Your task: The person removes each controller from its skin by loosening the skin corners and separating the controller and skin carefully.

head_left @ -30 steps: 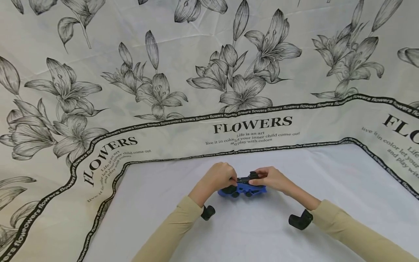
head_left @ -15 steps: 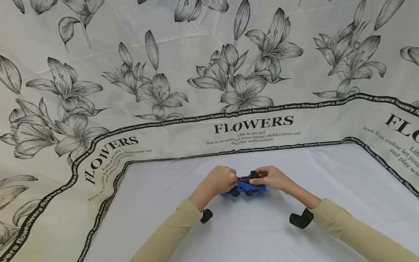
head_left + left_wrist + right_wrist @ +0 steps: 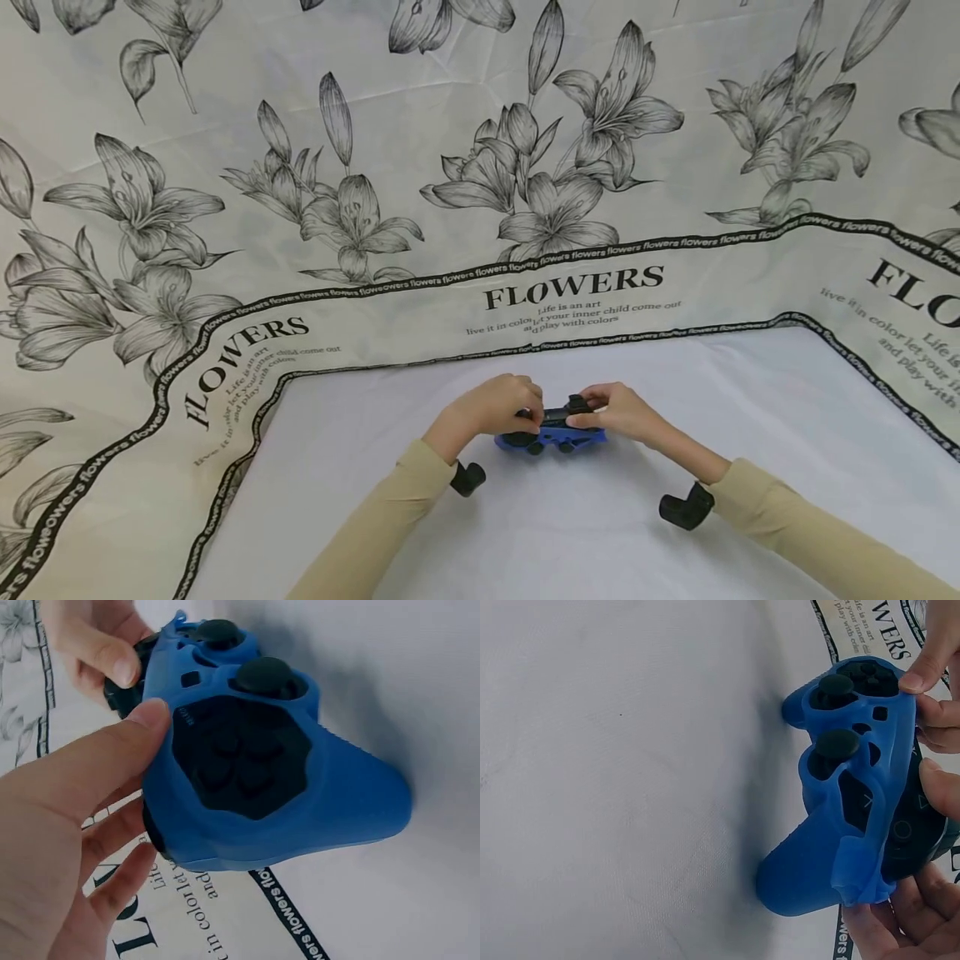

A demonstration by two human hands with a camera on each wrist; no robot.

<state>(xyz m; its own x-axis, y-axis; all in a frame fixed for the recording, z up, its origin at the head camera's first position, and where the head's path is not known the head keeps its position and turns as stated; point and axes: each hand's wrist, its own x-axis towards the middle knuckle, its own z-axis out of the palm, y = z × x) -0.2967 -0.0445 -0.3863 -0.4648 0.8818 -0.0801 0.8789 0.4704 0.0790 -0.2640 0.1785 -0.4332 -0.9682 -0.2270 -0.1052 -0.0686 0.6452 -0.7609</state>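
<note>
holding controller (image 3: 558,435) edges, left grip (image 3: 495,408) and right grip (image 3: 626,412) clear the curtain (image 3: 405,329)

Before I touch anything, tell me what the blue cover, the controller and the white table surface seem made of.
Blue cover: likely soft silicone, matte; it bunches at one end. Controller: probably hard plastic, dark and smooth; its exposed shell looks rigid. White table surface: perhaps cloth, dull; faint creases show, weave unclear.

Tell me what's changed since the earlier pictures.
The left hand has risen slightly from half a second ago, showing more of the left end of the controller. No new grip or release shows. The right hand stays on the right end; the cover remains partly on.
</note>
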